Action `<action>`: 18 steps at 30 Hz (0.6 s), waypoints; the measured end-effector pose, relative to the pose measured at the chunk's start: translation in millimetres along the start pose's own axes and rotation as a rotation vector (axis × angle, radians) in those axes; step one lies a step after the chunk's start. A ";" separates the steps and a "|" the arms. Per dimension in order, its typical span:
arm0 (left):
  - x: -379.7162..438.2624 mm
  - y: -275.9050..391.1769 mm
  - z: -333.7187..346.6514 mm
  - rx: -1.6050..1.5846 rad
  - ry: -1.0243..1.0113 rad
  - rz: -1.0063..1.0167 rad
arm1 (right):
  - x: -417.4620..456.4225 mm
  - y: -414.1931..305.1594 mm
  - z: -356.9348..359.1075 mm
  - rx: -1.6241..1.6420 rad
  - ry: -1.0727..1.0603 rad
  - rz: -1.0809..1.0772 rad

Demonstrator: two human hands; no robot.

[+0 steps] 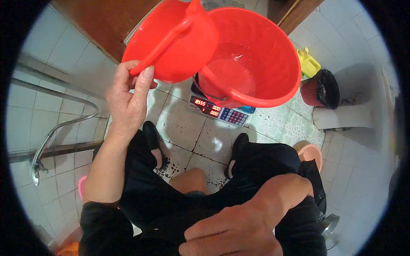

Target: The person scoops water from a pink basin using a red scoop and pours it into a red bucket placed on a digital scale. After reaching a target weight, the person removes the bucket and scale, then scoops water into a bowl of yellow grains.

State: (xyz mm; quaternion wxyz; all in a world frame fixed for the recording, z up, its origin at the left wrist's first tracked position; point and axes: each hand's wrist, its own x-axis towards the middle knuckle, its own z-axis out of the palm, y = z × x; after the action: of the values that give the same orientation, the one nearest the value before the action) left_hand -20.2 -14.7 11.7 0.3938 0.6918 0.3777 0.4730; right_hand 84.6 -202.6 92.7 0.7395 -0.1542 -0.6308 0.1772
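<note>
My left hand (131,92) grips the rim of a red plastic basin (179,51), thumb on one side and fingers curled behind. The basin is tilted, beside and partly over the left edge of a red plastic bucket (272,70). Clear liquid, apparently water, lies in the bucket's bottom. Under the bucket is an electronic scale (221,112) with lit red digits and a keypad. My right hand (237,227) is raised close to the camera, its back showing and its fingers together. Its palm and fingertips are hidden, so whether it holds anything is unclear.
A shower hose with a metal handset (37,169) hangs along the left wall. To the right stand a lined wastebasket (320,89), a yellow plastic item (308,64), a white pedestal (346,116) and a pinkish basin (312,153). Tiled floor (179,118) lies between my feet.
</note>
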 end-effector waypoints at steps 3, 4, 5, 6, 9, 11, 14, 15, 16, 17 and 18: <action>0.7 1.3 0.4 0.003 0.022 -0.009 | 2.3 -2.4 -5.2 0.049 -0.037 0.033; 1.2 1.1 0.0 0.003 0.032 -0.009 | 3.2 -3.7 -7.0 0.064 -0.054 0.053; 1.2 0.4 -0.3 0.001 0.037 0.001 | 3.9 -7.1 -8.7 0.085 -0.070 0.094; 1.4 -0.3 0.2 -0.002 0.043 0.014 | 4.9 -6.5 -11.3 0.062 -0.123 0.081; 1.9 1.1 -2.2 -0.005 0.049 0.037 | 5.5 3.3 -21.0 -0.046 -0.354 0.016; 3.4 -1.5 -2.2 -0.044 0.075 0.044 | 3.8 6.1 -24.5 -0.038 -0.537 0.137; 4.8 -1.1 1.2 -0.139 0.078 -0.002 | -27.7 11.7 -18.7 -0.070 -0.669 0.383; 4.4 1.9 -2.3 -0.148 0.080 -0.024 | -46.4 15.3 -15.3 -0.085 -0.684 0.446; 4.3 7.6 -1.9 -0.156 0.096 -0.070 | -61.8 15.9 -17.4 -0.105 -0.743 0.514; 5.0 6.0 -1.4 -0.152 0.098 -0.073 | -76.6 14.2 -23.9 -0.134 -0.802 0.588; 4.4 6.3 -3.2 -0.152 0.095 -0.067 | -91.8 16.2 -30.8 -0.152 -0.860 0.660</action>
State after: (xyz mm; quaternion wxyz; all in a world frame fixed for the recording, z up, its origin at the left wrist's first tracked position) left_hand -21.1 -12.7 19.7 0.4427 0.6236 0.3818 0.5190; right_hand 100.9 -230.2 0.0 0.3071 -0.3105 -0.8053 0.4009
